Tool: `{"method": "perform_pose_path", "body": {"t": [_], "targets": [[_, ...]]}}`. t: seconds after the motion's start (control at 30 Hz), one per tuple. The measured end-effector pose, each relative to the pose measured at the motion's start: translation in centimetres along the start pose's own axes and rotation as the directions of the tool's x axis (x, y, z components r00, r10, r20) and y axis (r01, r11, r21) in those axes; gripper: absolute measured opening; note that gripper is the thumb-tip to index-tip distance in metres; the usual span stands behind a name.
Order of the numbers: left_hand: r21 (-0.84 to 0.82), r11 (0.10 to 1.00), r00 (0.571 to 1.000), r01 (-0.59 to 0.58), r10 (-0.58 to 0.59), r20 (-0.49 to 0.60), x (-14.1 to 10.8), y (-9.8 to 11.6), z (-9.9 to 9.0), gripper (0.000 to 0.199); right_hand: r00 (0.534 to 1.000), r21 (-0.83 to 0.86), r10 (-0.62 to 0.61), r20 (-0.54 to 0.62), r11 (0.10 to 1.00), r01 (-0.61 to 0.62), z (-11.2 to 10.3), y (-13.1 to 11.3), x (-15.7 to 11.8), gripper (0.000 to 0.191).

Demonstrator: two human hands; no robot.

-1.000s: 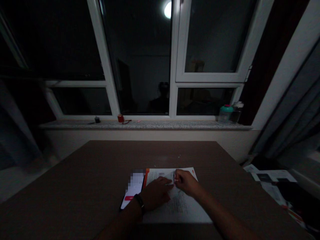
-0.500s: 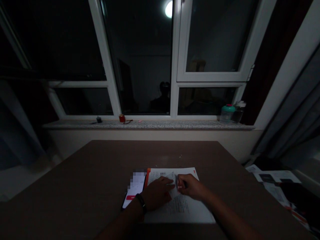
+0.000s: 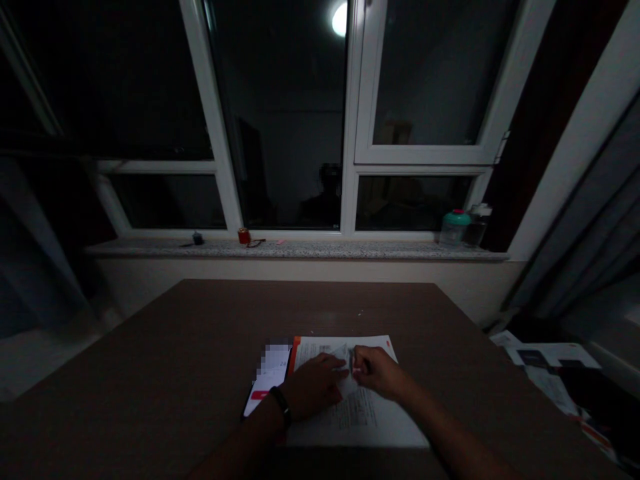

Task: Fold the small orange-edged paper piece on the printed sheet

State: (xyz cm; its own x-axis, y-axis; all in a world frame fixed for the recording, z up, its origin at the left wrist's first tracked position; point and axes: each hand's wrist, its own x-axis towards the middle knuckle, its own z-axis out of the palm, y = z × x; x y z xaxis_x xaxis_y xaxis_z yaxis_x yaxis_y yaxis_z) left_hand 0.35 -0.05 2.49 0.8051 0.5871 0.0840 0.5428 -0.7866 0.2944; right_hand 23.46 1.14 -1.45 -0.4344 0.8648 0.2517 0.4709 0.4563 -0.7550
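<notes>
A white sheet or booklet (image 3: pixel 390 423) with printed text and an orange left edge lies on the table in front of me. On its page is a pale, see-through triangular piece that looks like a set square (image 3: pixel 341 351). My left hand (image 3: pixel 313 389), with a dark band at the wrist, rests over the page, its fingers stretched out and pressing on this piece. Just right of it, my right hand (image 3: pixel 375 370) is closed in a pinch beside the triangle's edge. Whatever the right fingers hold is too dark and small to name.
A lit phone (image 3: pixel 270 377) lies left of the booklet, against its edge. Tiny crumbs dot the brown table (image 3: pixel 225 313). Along the windowsill (image 3: pixel 320 249) stand a small red container (image 3: pixel 244 236) and a teal-lidded bottle (image 3: pixel 455 228). Papers (image 3: pixel 550 353) lie low at the right.
My right hand has shifted very slightly up and left along the page. The left hand stays on the triangular piece.
</notes>
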Motion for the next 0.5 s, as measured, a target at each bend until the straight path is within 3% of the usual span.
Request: {"method": "perform_pose_path", "body": {"t": [0.33,0.5], "targets": [[-0.009,1.000,1.000,0.012,-0.012,0.006,-0.1,0.3,-0.4,0.048,0.983,-0.234,-0.108,-0.147,0.970,0.071,0.3,0.0,1.5,0.016],[-0.034,0.999,1.000,0.025,-0.026,-0.001,-0.3,0.2,0.0,0.051,0.973,-0.246,-0.156,-0.170,0.963,0.112,0.4,0.6,1.7,0.013]]}}
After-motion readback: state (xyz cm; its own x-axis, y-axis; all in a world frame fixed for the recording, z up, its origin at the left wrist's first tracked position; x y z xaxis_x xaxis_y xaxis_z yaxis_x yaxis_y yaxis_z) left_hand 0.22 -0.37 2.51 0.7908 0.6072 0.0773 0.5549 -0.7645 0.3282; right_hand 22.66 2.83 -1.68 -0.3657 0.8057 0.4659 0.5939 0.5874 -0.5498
